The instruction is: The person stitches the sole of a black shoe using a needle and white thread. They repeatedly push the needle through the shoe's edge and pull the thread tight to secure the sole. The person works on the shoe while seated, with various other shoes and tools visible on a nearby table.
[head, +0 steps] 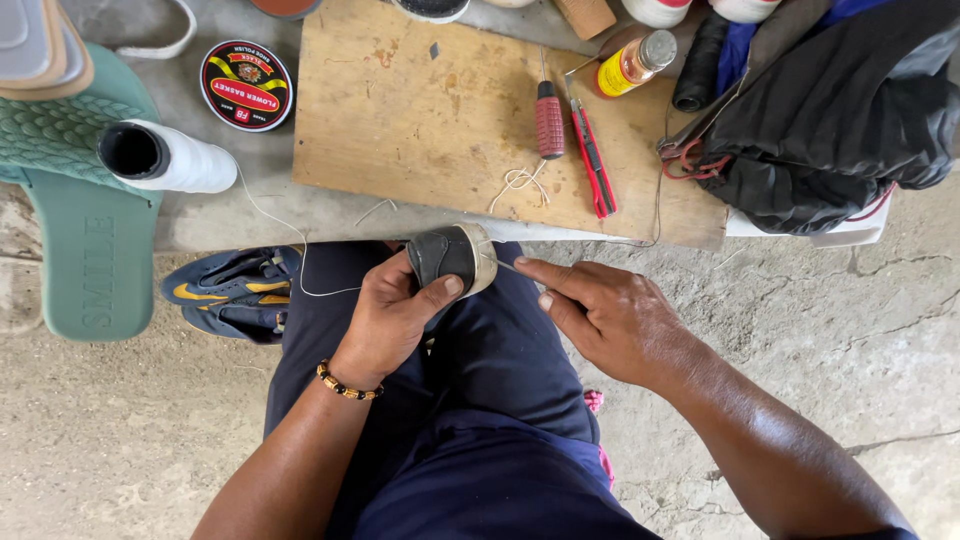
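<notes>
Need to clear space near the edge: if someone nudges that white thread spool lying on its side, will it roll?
Probably: the spool lies on its side, so it looks apt to roll. Its loose thread would likely trail and unwind. It seems light for its size.

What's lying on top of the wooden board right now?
On the wooden board: a red-handled awl, a red utility knife, loose thread scraps. A black bag covers its right corner.

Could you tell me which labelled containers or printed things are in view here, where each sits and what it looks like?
Round tin: on the grey surface left of the wooden board; black lid, red rim, yellow and red label.
Small bottle: top edge of the board, lying tilted; amber liquid, silver cap, yellow label.
Green sandal: far left; raised lettering along its footbed.
</notes>
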